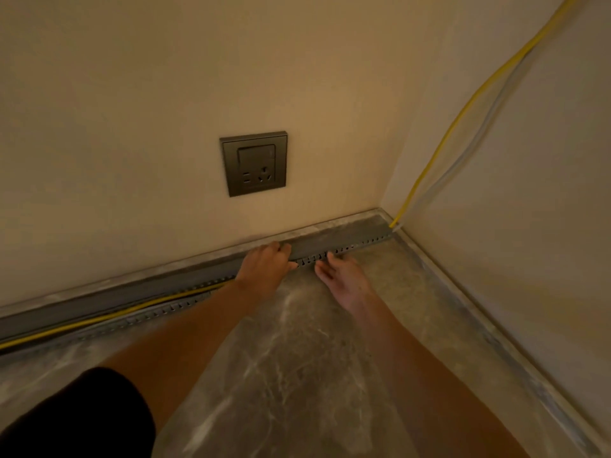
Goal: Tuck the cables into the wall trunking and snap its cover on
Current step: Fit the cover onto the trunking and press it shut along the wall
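Gaping grey slotted trunking (148,317), half-covered

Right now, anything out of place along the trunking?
Yes. Left of the left hand the trunking is uncovered, and the yellow cable rides along its slotted front lip, seemingly not fully tucked. The cover sits only on the corner stretch.

The yellow cable (446,133) leaves the left edge (top right too), hidden midway under the cover (340,238).

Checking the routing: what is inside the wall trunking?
Left of the left hand, a yellow cable lies in the open trunking. From there rightward the cover hides whatever is inside.
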